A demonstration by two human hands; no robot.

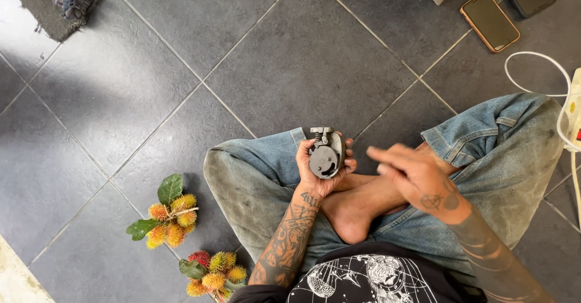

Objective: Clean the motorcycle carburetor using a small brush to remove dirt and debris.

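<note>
The left hand (319, 168) grips one round grey metal part with a small spring (327, 153) above the crossed legs, the empty, blurred right hand (417, 176) loosely open beside it, two bunches of spiky orange-yellow fruit (169, 215) and two flat phones (489, 21) on the grey tiled floor (302, 55).

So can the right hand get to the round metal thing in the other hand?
Probably yes. The right hand hovers open just beside the round grey metal part that the left hand holds up, with nothing between them.

grey round metal part (326, 154) | small spring on top | upright | cupped in left hand (318, 173)
</note>
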